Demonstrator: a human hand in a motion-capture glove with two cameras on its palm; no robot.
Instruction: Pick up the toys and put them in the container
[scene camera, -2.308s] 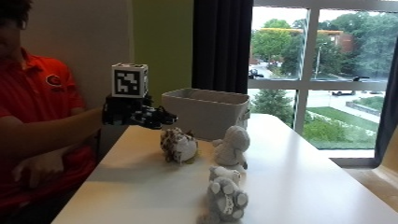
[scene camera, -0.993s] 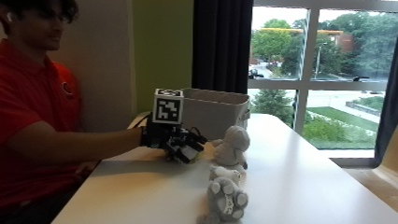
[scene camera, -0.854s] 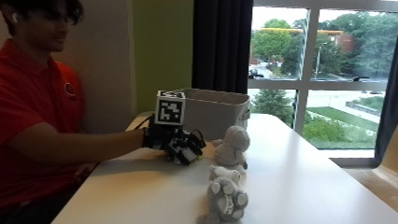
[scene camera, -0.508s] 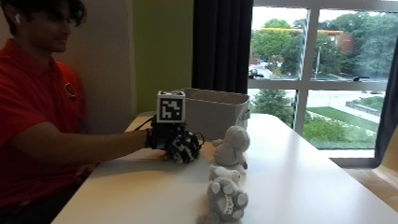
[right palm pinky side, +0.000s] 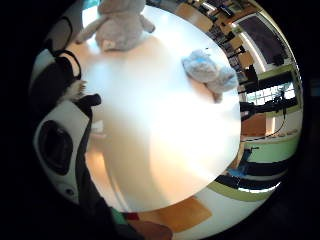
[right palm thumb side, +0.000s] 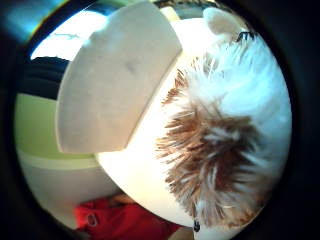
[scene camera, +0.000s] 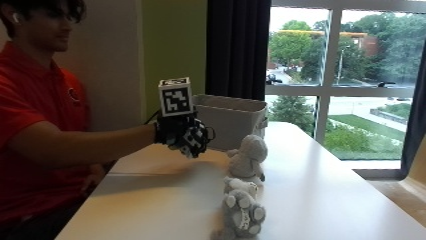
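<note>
Gloved in black, the right hand (scene camera: 184, 137) held a fluffy brown-and-white plush toy (right palm thumb side: 225, 150) curled in its fingers above the white table (scene camera: 333, 190), beside the grey fabric container (scene camera: 229, 117); carrying it over the rim before releasing seemed wisest.

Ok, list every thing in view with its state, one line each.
Gloved right hand: raised above the table, gripping the brown and white fluffy toy.
Brown and white fluffy toy: off the table, in the hand.
Container: upright on the table, open top, inside not visible.
Sitting grey plush toy: upright on the table, untouched.
Lying grey plush toy: on the table, untouched.
Table: white, holding the container and two toys.
</note>
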